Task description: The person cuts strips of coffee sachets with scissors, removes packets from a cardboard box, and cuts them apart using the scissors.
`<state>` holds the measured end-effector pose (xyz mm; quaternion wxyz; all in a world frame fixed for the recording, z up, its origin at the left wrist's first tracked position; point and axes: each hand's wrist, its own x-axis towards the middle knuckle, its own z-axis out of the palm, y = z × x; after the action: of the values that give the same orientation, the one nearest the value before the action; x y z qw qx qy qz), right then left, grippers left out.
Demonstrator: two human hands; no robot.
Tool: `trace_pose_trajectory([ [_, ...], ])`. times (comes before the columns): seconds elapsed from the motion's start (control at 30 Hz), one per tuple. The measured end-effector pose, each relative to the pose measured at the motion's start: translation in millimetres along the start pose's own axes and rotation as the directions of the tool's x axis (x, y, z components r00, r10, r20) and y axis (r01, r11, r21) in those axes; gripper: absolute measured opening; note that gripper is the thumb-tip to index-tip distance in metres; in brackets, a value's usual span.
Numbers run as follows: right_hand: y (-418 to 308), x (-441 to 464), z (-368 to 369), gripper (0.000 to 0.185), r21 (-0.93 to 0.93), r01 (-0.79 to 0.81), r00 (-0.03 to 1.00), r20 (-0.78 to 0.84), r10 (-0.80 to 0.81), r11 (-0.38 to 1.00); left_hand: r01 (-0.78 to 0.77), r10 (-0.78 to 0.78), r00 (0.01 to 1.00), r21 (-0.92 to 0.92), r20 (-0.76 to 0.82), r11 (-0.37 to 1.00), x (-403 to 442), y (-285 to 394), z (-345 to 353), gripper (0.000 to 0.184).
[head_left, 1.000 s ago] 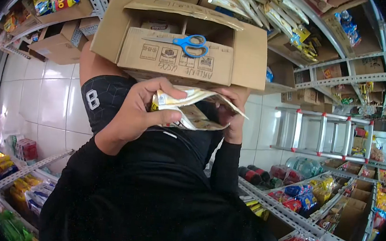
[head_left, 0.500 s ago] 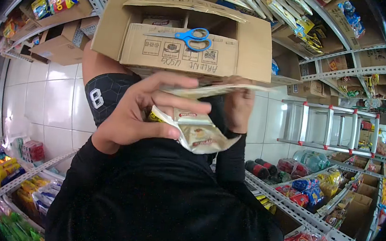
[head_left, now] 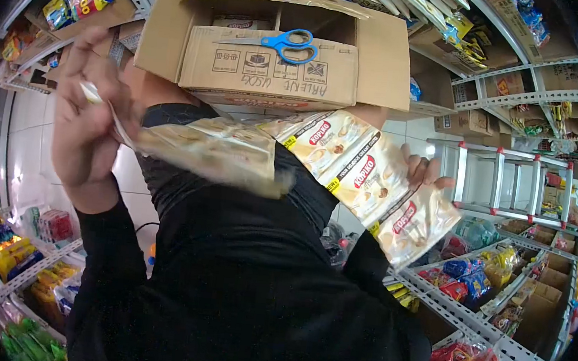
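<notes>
A strip of Kopiko coffee sachets (head_left: 363, 168) stretches in front of my black-clothed lap. My left hand (head_left: 92, 116), raised at the left and slightly blurred, pinches one end; that side is smeared by motion. At the right, my right hand (head_left: 424, 168) is closed on the other part, its fingers curled over the sachet edge. Three printed sachet fronts face up there. Beyond the strip, an open cardboard box (head_left: 200, 53) stands with its flaps apart. Blue-handled scissors (head_left: 271, 42) lie on its front flap. A Kopiko pack (head_left: 241, 22) shows inside the box.
Metal shelves with boxes and packets surround me. A stepladder (head_left: 498, 180) is at the right on the white tiled floor. Large plastic bottles (head_left: 475, 232) stand beside the lower right shelf (head_left: 475, 344). Red packs (head_left: 55, 225) sit at the left.
My hands have moved far apart, left hand to the left and right hand to the right. The sachet strip, folded between them before, is now spread out with its printed fronts showing.
</notes>
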<state>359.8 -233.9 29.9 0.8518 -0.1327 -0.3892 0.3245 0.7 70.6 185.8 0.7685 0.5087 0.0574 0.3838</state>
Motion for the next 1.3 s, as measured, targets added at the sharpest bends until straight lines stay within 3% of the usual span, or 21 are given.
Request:
trace_pose_trajectory([
  [0.07, -10, -22, 19, 0.046, -0.061, -0.082, 0.96, -0.273, 0.062, 0.995, -0.008, 0.011, 0.996, 0.03, -0.092, 1.0, 9, 16, 3, 0.073],
  [0.1, -12, -28, 23, 0.052, -0.081, -0.129, 0.912, -0.402, 0.086, 0.988, -0.041, 0.044, 0.998, -0.051, 0.05, 0.998, 15, 21, -5, 0.058],
  [0.17, -29, -43, -11, 0.066, -0.05, -0.263, 0.939, -0.245, 0.243, 0.964, -0.094, 0.094, 0.996, -0.037, 0.0, 0.995, 17, 27, -2, 0.053],
  [0.23, -57, -81, -59, 0.082, -0.1, -0.341, 0.891, -0.35, 0.287, 0.935, -0.124, 0.124, 0.992, -0.048, -0.001, 0.991, 20, 32, -8, 0.043],
  [0.33, -76, -72, -27, 0.068, -0.465, -0.585, 0.797, -0.483, 0.364, 0.664, -0.125, 0.127, 0.992, -0.071, 0.023, 0.99, 30, 32, -7, 0.041],
  [0.37, -85, -67, -29, 0.047, -0.495, -0.719, 0.693, -0.567, 0.446, 0.488, -0.139, 0.136, 0.99, -0.067, -0.039, 0.988, 32, 29, 3, 0.039],
  [0.5, -56, -8, 20, 0.03, -0.69, -0.722, 0.652, -0.652, 0.387, 0.055, -0.122, 0.136, 0.985, -0.133, 0.109, 0.984, 44, 21, 18, 0.034],
  [0.57, -25, 14, 34, 0.031, -0.788, -0.595, 0.785, -0.529, 0.322, 0.157, -0.108, 0.123, 0.984, -0.122, 0.128, 0.987, 50, 22, 26, 0.034],
  [0.6, -6, 21, 36, 0.036, -0.784, -0.52, 0.846, -0.418, 0.331, 0.339, -0.103, 0.118, 0.984, -0.114, 0.134, 0.988, 53, 24, 28, 0.034],
  [0.67, 37, 50, 74, 0.06, -0.757, -0.432, 0.885, -0.25, 0.392, 0.491, -0.058, 0.099, 0.973, -0.196, 0.209, 0.979, 66, 31, 26, 0.032],
  [0.73, 78, 71, 96, 0.077, -0.83, -0.28, 0.892, -0.04, 0.45, 0.482, -0.007, 0.077, 0.953, -0.231, 0.294, 0.973, 77, 45, 33, 0.03],
  [0.8, 110, 76, 114, 0.057, -0.854, -0.293, 0.869, -0.05, 0.493, 0.429, 0.056, 0.026, 0.943, -0.234, 0.333, 0.971, 86, 66, 33, 0.035],
  [0.87, 138, 73, 103, 0.041, -0.819, -0.4, 0.757, -0.043, 0.652, 0.411, -0.008, 0.017, 0.995, -0.082, 0.101, 0.997, 101, 81, 28, 0.037],
  [0.97, 137, 66, 123, 0.018, -0.852, -0.236, 0.841, 0.062, 0.538, 0.467, -0.023, 0.066, 0.96, 0.157, -0.273, 0.987, 127, 95, 15, 0.039],
  [1.0, 133, 63, 130, 0.015, -0.765, -0.256, 0.844, 0.121, 0.523, 0.591, -0.003, 0.095, 0.919, 0.235, -0.382, 0.972, 138, 99, 6, 0.04],
  [1.03, 129, 62, 135, 0.012, -0.661, -0.268, 0.851, 0.179, 0.494, 0.701, 0.033, -0.015, 0.991, 0.135, -0.129, 0.99, 148, 108, -42, 0.041],
  [1.07, 125, 63, 137, 0.01, -0.544, -0.274, 0.86, 0.231, 0.455, 0.793, -0.021, 0.047, 0.99, 0.183, -0.135, 0.983, 148, 100, -36, 0.036],
  [1.13, 128, 67, 131, 0.028, -0.52, -0.193, 0.847, 0.34, 0.409, 0.832, 0.088, -0.085, 0.995, -0.05, 0.049, 0.995, 147, 95, -43, 0.029],
  [1.2, 136, 67, 137, 0.047, -0.511, -0.253, 0.896, 0.195, 0.398, 0.822, 0.113, -0.101, 0.987, -0.09, 0.124, 0.99, 141, 96, -27, 0.024],
  [1.23, 146, 70, 125, 0.07, -0.615, -0.22, 0.875, 0.218, 0.431, 0.757, 0.122, -0.105, 0.982, -0.106, 0.158, 0.987, 138, 99, -22, 0.022],
  [1.3, 174, 53, 112, 0.071, -0.559, -0.403, 0.891, -0.057, 0.451, 0.725, 0.093, -0.075, 0.987, -0.129, 0.141, 0.987, 139, 105, -25, 0.017],
])
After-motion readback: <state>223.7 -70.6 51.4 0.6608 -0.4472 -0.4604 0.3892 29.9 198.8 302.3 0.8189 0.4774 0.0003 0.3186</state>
